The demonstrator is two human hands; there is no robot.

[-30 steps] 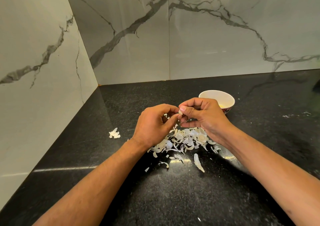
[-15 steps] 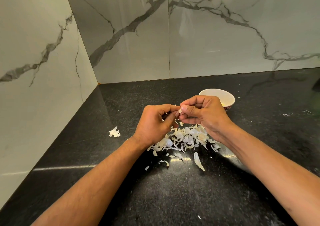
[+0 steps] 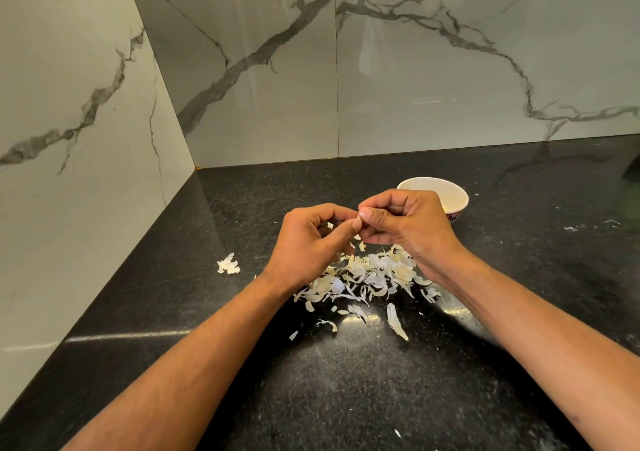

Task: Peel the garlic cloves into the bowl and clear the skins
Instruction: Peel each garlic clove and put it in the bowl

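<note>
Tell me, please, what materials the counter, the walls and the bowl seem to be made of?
Counter: probably polished black granite, speckled and reflecting light.
Walls: glossy white slabs with grey veins, marble or marble-look tile.
Bowl: likely glazed ceramic, smooth white inside, patterned outside.

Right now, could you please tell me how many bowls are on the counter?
1. The white bowl stands on the black counter behind the right hand, which partly hides it.

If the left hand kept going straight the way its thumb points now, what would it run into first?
Almost at once, the right hand: the left hand has its thumb angled up and to the right, and the two hands' fingers already meet over the pile of skins. The bowl lies beyond, though depth is hard to judge.
</note>
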